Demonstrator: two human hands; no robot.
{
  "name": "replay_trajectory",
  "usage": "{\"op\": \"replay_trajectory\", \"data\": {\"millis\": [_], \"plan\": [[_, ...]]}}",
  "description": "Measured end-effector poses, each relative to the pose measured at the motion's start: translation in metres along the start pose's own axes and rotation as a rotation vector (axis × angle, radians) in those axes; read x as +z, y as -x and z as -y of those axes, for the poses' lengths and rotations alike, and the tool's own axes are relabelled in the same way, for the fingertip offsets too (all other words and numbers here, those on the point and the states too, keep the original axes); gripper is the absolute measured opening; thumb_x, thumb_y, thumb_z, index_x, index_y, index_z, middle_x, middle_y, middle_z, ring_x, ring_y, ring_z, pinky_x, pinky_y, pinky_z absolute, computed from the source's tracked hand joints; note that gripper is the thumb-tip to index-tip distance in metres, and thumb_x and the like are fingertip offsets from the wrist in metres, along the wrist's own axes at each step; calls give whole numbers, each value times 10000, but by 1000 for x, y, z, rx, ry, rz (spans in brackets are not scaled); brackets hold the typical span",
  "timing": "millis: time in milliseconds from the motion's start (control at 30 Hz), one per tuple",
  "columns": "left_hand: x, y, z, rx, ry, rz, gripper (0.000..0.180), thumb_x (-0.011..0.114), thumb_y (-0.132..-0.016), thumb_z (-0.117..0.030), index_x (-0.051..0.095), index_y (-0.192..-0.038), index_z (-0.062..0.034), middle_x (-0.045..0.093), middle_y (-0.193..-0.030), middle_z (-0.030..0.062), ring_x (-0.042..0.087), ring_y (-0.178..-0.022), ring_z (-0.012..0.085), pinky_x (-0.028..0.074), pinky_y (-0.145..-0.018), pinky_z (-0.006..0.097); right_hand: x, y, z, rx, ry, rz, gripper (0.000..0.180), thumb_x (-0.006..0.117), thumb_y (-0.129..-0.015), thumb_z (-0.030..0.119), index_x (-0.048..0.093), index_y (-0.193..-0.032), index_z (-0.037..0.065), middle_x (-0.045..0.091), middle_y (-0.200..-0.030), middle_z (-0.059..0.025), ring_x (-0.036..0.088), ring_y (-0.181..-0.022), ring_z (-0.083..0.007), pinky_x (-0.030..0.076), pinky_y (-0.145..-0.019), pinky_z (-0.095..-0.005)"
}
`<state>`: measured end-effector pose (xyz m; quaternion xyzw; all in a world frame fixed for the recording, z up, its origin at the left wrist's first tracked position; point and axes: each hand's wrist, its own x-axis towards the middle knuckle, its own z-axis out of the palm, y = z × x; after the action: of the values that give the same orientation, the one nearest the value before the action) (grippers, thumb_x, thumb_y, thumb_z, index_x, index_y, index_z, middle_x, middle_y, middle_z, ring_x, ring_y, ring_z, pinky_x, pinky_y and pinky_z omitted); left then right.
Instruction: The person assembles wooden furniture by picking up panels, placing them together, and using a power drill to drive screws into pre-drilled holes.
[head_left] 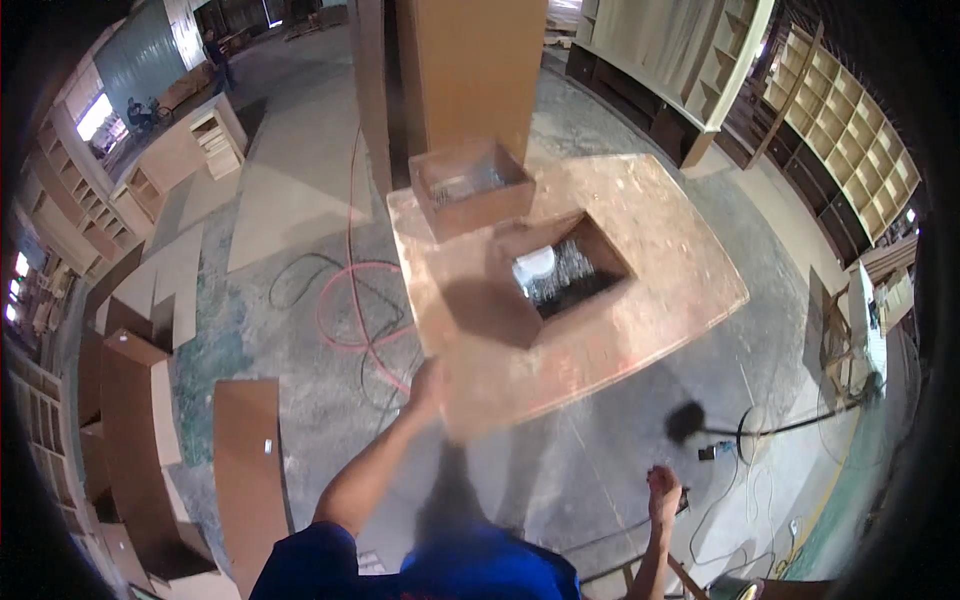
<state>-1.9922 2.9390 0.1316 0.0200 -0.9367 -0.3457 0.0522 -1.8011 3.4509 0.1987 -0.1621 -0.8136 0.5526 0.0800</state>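
A wooden worktable stands before me with two open wooden boxes on it. The nearer box holds a heap of small dark metal pieces, perhaps nails or screws, and a white patch shows among them. Behind it to the left, the other box also has small metallic pieces inside. My left hand is at the table's near left corner, its fingers smeared by motion. Off the table at the lower right, my right hand is closed; a small dark object shows beside it, and I cannot make out what it grips.
A tall brown cabinet rises behind the table. A red hose coils on the floor at left, near a brown board. Cables and a dark round-headed stand lie at right. Shelving units line the far right.
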Motion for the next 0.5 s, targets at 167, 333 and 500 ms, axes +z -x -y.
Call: {"op": "replay_trajectory", "data": {"millis": [167,333,500], "plan": [[-44,-254,-17,170,-279,-403,468,590,-842,-119,463,-1275,2,470,-1317,199,422,-1235,364,309,-1066,471,130,-72,125,73,399,6,233,608,-857,73,637,-1076,-1,676,-973,-141,646,-901,-241,501,-811,-334],[-73,-402,-6,264,-479,27,328,649,-819,-235,616,-1008,31,622,-1009,240,540,-1081,374,335,-1051,443,270,-195,230,-253,500,89,298,624,-830,71,611,-1124,27,632,-1088,-174,582,-1025,-361,469,-897,-397],[-41,-355,-35,447,-400,93,257,638,-841,-278,617,-749,-39,606,-680,181,595,-751,336,451,-770,467,355,-267,202,-273,570,185,298,631,-856,199,611,-1081,4,642,-1023,-166,579,-926,-356,478,-828,-418]]}}
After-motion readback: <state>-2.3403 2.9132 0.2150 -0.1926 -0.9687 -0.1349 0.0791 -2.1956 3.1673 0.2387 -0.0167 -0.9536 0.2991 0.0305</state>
